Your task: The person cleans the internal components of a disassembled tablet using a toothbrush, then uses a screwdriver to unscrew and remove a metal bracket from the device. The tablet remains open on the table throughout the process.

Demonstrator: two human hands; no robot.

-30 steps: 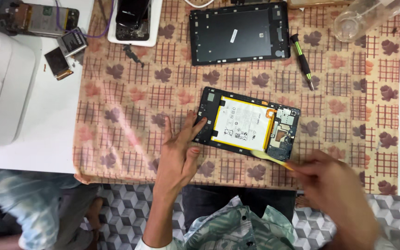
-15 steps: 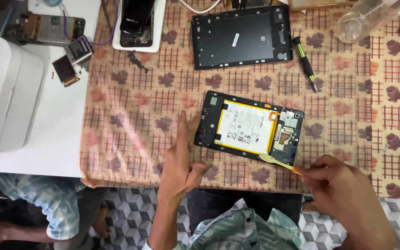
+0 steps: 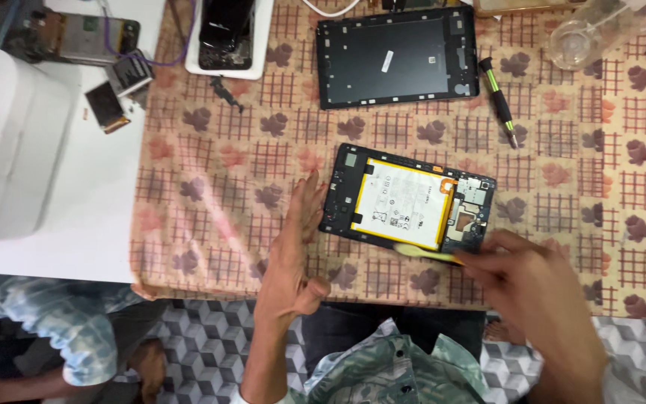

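left hand (image 3: 291, 251) flat beside opened tablet (image 3: 407, 200) | right hand (image 3: 536, 280) pinching yellow pry tool (image 3: 425, 253)

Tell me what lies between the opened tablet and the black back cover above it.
In the head view, only bare patterned cloth separates the opened tablet from the black back cover; the screwdriver lies off to the right.

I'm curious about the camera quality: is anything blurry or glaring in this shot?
Head view: even, soft light with faint shadows; the right hand and its yellow pry tool look slightly smeared; the opened tablet stays sharp; the clear glass and white table look bright, nearly washed out.
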